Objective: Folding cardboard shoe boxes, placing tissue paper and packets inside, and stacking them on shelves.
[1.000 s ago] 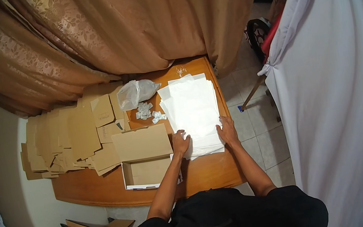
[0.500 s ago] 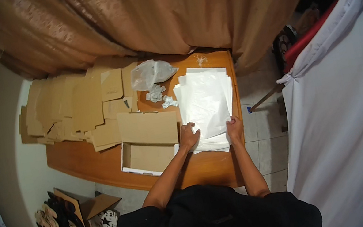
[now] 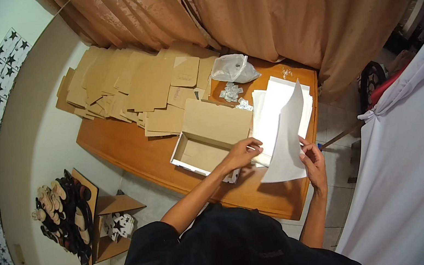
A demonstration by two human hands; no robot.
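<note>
My right hand (image 3: 314, 165) grips the right edge of a white paper sheet (image 3: 285, 146), which is lifted and curved above the table. Under it lies a loose stack of white paper (image 3: 270, 105), partly hidden by the raised sheet. My left hand (image 3: 244, 153) is by the stack's lower left corner, fingers apart and slightly bent, with nothing visibly held. Below that wrist stands an open cardboard box (image 3: 201, 152), white outside and brown inside, its lid (image 3: 218, 120) folded back; my left forearm crosses its near corner.
Flattened brown cardboard pieces (image 3: 146, 87) overlap along the table's far left. A clear plastic bag (image 3: 234, 69) and small silvery packets (image 3: 230, 92) lie behind the box. Brown curtains (image 3: 259, 8) border the wooden table (image 3: 132, 151). Shoes (image 3: 66, 211) hang on a rack at left; white cloth hangs right.
One sheet has been raised off the stack by my right hand. My left hand has come off the papers toward the box. The whole view has turned, shifting the table rightward.
</note>
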